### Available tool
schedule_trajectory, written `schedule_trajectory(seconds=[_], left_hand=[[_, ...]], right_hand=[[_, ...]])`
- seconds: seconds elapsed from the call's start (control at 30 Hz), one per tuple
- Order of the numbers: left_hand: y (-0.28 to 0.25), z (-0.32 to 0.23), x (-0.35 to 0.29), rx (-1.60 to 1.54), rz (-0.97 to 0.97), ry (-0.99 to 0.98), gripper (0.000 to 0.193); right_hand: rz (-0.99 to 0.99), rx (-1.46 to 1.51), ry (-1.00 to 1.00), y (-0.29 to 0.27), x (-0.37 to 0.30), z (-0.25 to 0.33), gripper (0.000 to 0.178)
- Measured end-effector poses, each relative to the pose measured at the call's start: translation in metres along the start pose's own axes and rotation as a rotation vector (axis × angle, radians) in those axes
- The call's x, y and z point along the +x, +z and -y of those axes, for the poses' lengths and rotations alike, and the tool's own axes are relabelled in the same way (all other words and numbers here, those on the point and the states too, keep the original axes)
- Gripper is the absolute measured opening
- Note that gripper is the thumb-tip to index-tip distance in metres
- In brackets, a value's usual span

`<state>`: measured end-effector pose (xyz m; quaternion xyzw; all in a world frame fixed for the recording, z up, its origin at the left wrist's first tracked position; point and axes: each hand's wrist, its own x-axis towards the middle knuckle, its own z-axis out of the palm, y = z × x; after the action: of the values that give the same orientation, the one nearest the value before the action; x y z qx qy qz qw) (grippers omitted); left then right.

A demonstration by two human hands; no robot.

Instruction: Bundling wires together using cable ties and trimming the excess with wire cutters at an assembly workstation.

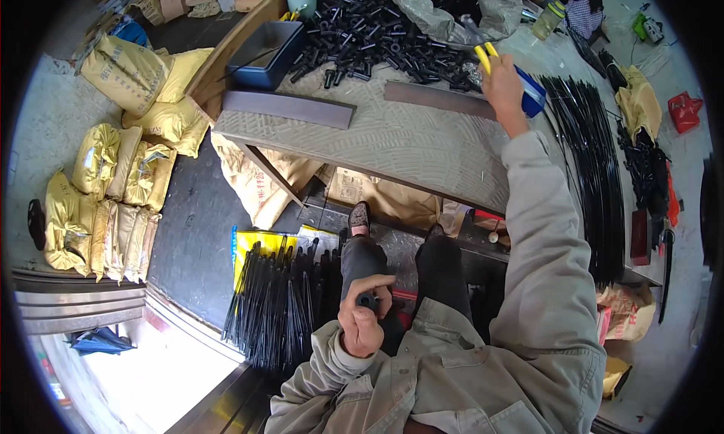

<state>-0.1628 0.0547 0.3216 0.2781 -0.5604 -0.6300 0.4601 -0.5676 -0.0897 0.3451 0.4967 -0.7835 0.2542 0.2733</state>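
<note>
My left hand is closed in front of my lap, its fingers around a short black tubular part seen end-on. My right arm reaches out across the table. At its end, my right hand is closed on a hand tool with two yellow handles; its working end is hard to make out. Just beyond that hand lies a blue tray, partly covered by it. A large heap of black tubular parts spreads over the far side of the table.
A blue bin stands at the table's far left. Two flat strips lie along its near edge. Long black rods are bundled to the right and beside my left leg. Yellow sacks are stacked at left. Another person sits far right.
</note>
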Motion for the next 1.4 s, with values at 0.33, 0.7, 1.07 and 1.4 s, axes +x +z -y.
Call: schedule_trajectory(seconds=[0.33,0.7,1.07,1.4], left_hand=[[0.022,-0.021,0.006,-0.018,0.045,0.035,0.062],[0.044,-0.032,-0.034,0.099,0.014,0.202,0.055],[0.045,-0.040,-0.043,0.109,0.044,0.181,0.054],[0.038,-0.041,-0.039,0.117,0.013,0.167,0.057]], right_hand=[[0.419,1.777,0.225,-0.172,-0.185,0.160,0.011],[0.179,1.588,-0.065,-0.209,-0.229,0.172,0.017],[0.148,1.595,-0.073,-0.219,-0.231,0.173,0.015],[0.158,1.402,-0.230,-0.211,-0.222,0.168,0.015]])
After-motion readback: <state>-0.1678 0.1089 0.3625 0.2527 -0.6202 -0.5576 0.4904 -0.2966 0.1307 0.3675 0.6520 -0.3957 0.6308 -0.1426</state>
